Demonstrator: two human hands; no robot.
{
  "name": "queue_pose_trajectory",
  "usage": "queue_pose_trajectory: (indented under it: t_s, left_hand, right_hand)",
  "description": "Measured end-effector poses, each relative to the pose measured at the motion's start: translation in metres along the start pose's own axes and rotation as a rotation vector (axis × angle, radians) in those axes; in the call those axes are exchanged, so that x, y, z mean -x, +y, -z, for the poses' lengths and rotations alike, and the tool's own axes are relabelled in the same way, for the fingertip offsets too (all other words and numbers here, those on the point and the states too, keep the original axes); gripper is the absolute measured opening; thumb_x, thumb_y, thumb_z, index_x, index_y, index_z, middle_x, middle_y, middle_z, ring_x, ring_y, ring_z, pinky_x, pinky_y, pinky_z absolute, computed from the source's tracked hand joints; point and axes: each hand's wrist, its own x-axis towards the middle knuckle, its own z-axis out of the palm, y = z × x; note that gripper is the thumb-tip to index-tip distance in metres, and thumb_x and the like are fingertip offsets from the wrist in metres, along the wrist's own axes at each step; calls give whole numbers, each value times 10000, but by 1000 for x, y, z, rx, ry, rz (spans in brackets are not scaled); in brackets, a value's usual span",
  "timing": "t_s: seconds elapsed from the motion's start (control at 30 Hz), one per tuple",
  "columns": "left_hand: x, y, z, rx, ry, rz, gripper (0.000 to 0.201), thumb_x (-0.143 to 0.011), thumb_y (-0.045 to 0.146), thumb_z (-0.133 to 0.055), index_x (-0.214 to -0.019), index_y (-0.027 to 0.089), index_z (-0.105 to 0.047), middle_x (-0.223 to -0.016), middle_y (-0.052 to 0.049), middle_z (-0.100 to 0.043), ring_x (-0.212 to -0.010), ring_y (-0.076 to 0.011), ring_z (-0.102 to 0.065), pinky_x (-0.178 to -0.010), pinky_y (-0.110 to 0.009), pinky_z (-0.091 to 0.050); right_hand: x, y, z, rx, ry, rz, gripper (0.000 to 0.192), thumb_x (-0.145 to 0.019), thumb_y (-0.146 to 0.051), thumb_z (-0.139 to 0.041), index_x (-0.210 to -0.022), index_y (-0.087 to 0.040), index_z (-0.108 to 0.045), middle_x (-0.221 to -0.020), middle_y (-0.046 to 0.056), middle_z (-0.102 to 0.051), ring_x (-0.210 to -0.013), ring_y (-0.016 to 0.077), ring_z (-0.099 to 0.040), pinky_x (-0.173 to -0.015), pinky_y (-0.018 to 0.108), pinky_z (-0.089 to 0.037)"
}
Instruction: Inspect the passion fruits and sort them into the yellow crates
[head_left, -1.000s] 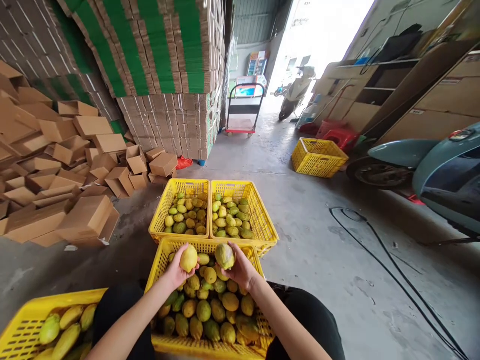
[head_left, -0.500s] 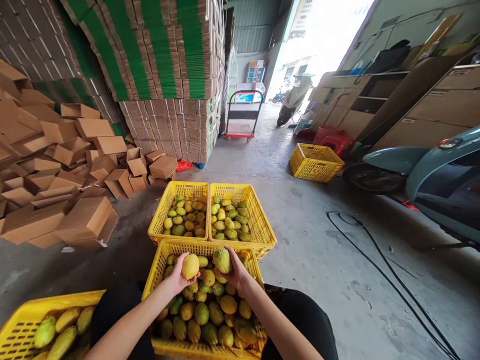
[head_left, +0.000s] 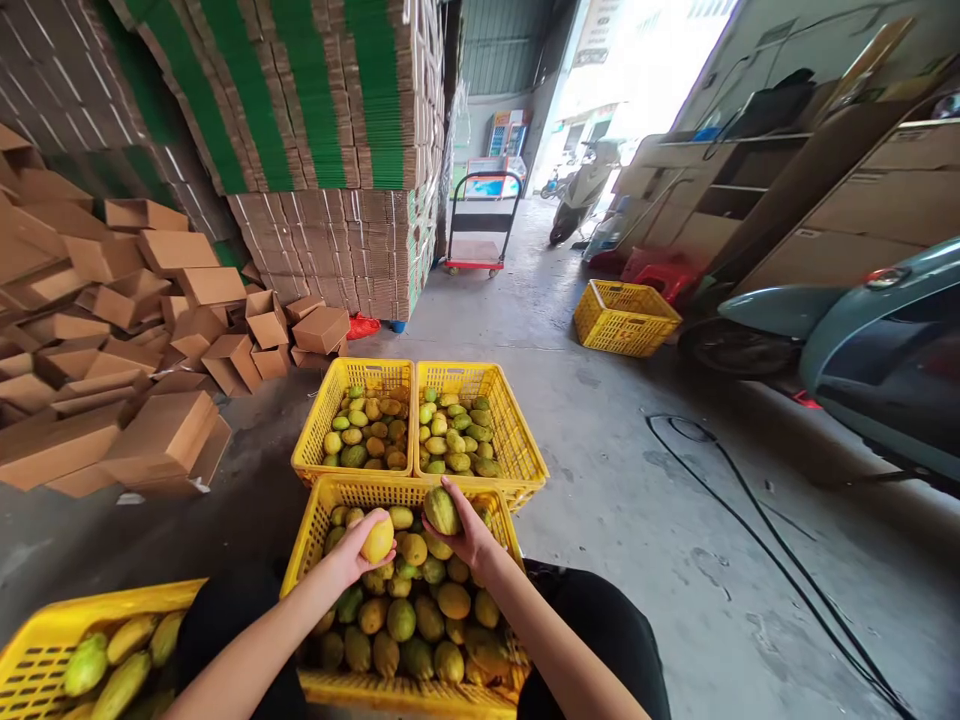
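Note:
My left hand (head_left: 355, 549) is closed around a yellow papaya (head_left: 378, 540), held over the near yellow crate (head_left: 306, 535). In my right hand (head_left: 472, 532) is a greener, yellow-streaked papaya (head_left: 442, 511), gripped from its right side near the crate's far rim. Below both hands, the near crate is full of green, yellow and brownish papayas (head_left: 402, 620). Two more yellow crates stand against its far side, the left far crate (head_left: 309, 432) and the right far crate (head_left: 525, 440), each with papayas inside.
Another yellow crate (head_left: 45, 625) with longer papayas is at my lower left. Loose cardboard boxes (head_left: 161, 430) pile up at left, before stacked flat cardboard (head_left: 322, 240). Ahead stands a hand trolley (head_left: 480, 250). To the right are a yellow crate (head_left: 626, 325), black cable (head_left: 757, 520) and scooter (head_left: 862, 340).
The greener papaya has turned in my right hand, showing another side and tilting. My left hand has turned the yellow papaya slightly. The camera view has shifted a little.

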Motion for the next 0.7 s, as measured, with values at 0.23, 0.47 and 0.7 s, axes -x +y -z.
queue_pose_trajectory:
  t_s: [0.23,0.47,0.7]
  left_hand:
    - [0,2,1,32,95,122,305,-704,340,-720,-848,145,-535,-657,-41,-600,-582,-158,-602,-624,-352,-583]
    - [-4,1,1,85,-39,242,330,-830,425,-545,-858,96,-556,-665,-134,-640,-653,-250,-663,-571,-362,-573]
    - [-2,4,2,89,-92,183,408,-781,466,-646,-877,76,-577,-716,-136,-664,-638,-199,-655,-596,-314,-580]
  right_hand:
    - [-2,-2,0,-21,62,-112,323,-766,-463,-589,-960,-206,-570,-760,43,-651,-750,212,-673,-552,266,-525]
    - [7,-6,-3,-35,141,-137,344,-770,-483,-611,-950,-202,-528,-754,51,-645,-745,215,-680,-596,309,-549]
    - [11,-6,0,-1,63,-44,420,-646,-406,-736,-986,-244,-552,-833,15,-650,-827,212,-655,-664,332,-575]
